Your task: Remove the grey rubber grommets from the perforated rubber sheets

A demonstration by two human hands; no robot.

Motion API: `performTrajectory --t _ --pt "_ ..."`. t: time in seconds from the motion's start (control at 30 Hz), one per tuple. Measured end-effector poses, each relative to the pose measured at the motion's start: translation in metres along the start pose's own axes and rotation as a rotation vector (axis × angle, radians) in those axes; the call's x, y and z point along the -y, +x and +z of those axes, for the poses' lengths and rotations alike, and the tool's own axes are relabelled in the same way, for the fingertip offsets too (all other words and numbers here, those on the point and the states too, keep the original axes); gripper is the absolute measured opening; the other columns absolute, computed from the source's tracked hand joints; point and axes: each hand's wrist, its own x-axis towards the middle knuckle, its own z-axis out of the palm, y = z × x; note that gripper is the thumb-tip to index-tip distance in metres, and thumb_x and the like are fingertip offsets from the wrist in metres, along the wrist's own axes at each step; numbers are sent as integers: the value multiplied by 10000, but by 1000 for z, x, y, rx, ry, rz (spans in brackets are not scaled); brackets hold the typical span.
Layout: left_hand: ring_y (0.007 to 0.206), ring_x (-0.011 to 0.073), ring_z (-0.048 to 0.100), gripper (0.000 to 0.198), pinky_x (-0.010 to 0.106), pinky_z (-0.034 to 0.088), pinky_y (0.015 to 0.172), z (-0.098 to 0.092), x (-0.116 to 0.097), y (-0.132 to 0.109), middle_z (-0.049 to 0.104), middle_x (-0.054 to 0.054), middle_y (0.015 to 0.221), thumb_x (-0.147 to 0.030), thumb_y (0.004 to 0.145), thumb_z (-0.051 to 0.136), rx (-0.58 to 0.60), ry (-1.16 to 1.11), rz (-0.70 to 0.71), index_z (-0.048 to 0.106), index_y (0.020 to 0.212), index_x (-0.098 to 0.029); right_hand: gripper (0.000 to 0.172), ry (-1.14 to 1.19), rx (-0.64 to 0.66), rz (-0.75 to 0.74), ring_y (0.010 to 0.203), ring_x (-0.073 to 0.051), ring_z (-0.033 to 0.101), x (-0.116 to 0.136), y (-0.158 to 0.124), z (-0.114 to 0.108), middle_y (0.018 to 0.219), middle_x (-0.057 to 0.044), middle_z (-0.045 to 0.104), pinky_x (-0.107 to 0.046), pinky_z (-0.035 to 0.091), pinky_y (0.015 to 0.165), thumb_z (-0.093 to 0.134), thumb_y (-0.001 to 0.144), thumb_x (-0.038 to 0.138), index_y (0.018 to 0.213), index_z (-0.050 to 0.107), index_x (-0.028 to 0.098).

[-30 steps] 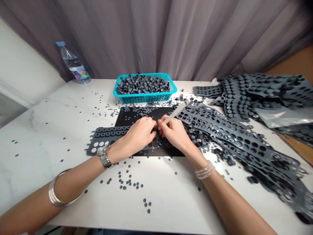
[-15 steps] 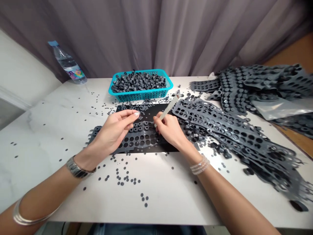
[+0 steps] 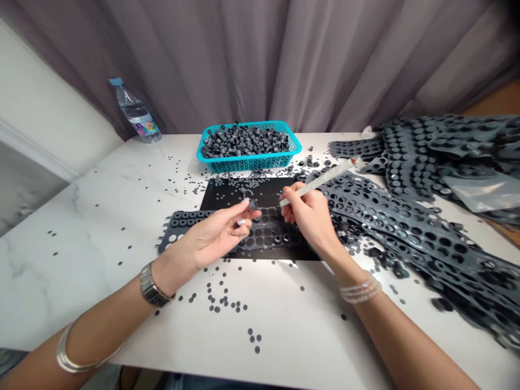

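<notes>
My left hand (image 3: 217,230) is closed in a pinch on a small dark grey rubber cap (image 3: 253,205), held just above a perforated rubber sheet (image 3: 260,236). That sheet has rows of round holes, with raised caps still attached along its left part; my left hand hides some of it. In my right hand (image 3: 311,214) is a white pen-like stick (image 3: 331,175), its reddish end pointing up and away to the right. The stick's lower end is by my fingertips, over the sheet's right part. Under the sheet lies a black mat (image 3: 221,189).
A turquoise basket (image 3: 248,164) full of small caps stands behind the mat. Punched rubber sheets (image 3: 390,211) and loose caps lie to the right, with a larger heap (image 3: 410,157) behind. Small dark discs (image 3: 224,300) are scattered on the table. A water bottle (image 3: 140,116) stands back left.
The view has shifted left, so things appear further right. My left hand has turned and now shows the cap at its fingertips. My right hand has tilted the stick lower to the right.
</notes>
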Motion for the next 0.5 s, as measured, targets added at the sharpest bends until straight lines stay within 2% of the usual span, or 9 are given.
performTrajectory --t 0.13,0.27,0.37,0.43,0.5 --pt "601 53 476 109 134 413 490 2 1 -4 653 134 906 -129 892 569 -6 -11 -9 619 799 -105 270 14 14 8 407 -109 511 1 0 0 475 31 543 -224 385 452 508 879 375 671 525 204" --pt "687 111 546 160 171 449 520 1 -1 -5 654 193 934 -107 836 495 12 -57 -11 645 812 -55 270 7 40 3 417 -109 517 1 -1 1 486 30 552 -225 389 461 506 885 375 676 521 206" --pt "713 127 556 158 173 440 527 -4 -3 -1 621 134 831 -156 825 518 34 -48 59 643 766 -81 269 -11 84 1 425 -111 521 0 -3 4 490 34 550 -226 394 472 499 893 380 685 520 209" --pt "685 101 523 131 160 399 514 -8 -3 4 594 85 794 -180 832 573 32 109 167 666 785 -100 268 -45 126 -4 440 -117 533 0 -5 7 496 35 552 -229 400 489 490 898 380 693 523 212" --pt "686 90 500 140 168 379 536 -11 -2 8 609 67 840 -182 830 602 9 399 299 709 898 -122 269 -101 166 -16 462 -124 549 0 -6 10 513 30 567 -234 405 509 478 903 377 696 531 213"
